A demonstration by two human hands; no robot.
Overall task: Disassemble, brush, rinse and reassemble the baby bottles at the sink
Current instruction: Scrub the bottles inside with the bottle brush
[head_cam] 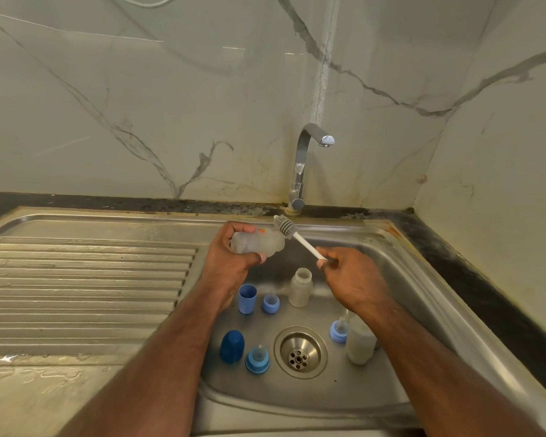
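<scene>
Brushing: the step in hand, judging by the brush (287, 227) poised at a bottle (257, 242).
Left hand (230, 257): fingers are curling round the bottle, holding it sideways over the sink (423, 279), mouth pointing right.
Right hand (349, 277): fingers are pinching the white handle's low end; the bristle head is sitting above the bottle's mouth, outside it.
Next move: likely calling for lining the head up with the mouth and pushing it in, then twisting.
Other parts: two open bottles are standing in the basin, one behind the drain (300, 351), one to its right; a light blue cap (247, 298), dark blue cap (232, 346) and three teat rings are waiting around them.
Tap (309, 159): no water is showing.
Room: the hands are working above the parts, with open air between them; the basin's back rim is lying just behind the brush, and the ribbed drainer (85, 279) is stretching left.
</scene>
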